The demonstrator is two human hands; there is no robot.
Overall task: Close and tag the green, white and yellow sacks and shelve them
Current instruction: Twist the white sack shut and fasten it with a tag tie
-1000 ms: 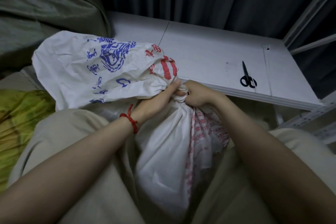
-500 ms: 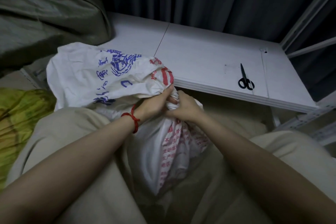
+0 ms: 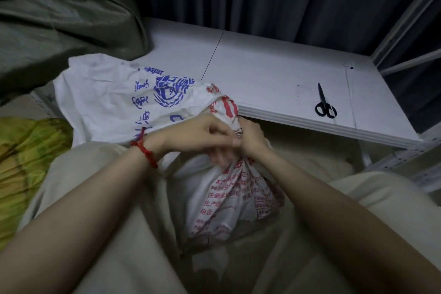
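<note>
1. White sack (image 3: 233, 198) stands between the person's knees, just in front of the shelf (image 3: 274, 74). Neck's bunched tight, and the loose printed top flops over to the left.
2. Left hand (image 3: 202, 131): fingers curled in, pinching the bunched neck. Fingertips are blurred, so can't tell if there's a tie in them.
3. Right hand (image 3: 250, 141): wrapped round the same neck from the far side, gripping it.
4. Main risk, imo: woven plastic is springy. If either hand eases off before anything's cinched, the gather prob fans open again.
5. That floppy top is big. If a fold gets left out of the bunch, the closure leaves a gap and contents could spill once the sack is tipped onto the shelf.
6. Red wrist cord (image 3: 145, 153) sits right next to the neck and could snag in whatever gets wound round it.
7. Scissors (image 3: 325, 107) lie well apart, on the right of the shelf. Reaching for them takes one hand off the neck, and a one-handed hold looks shaky.
8. Yellow sack (image 3: 28, 150) lies at far left and green sack (image 3: 59, 19) at back left. No tags visible on either.
</note>
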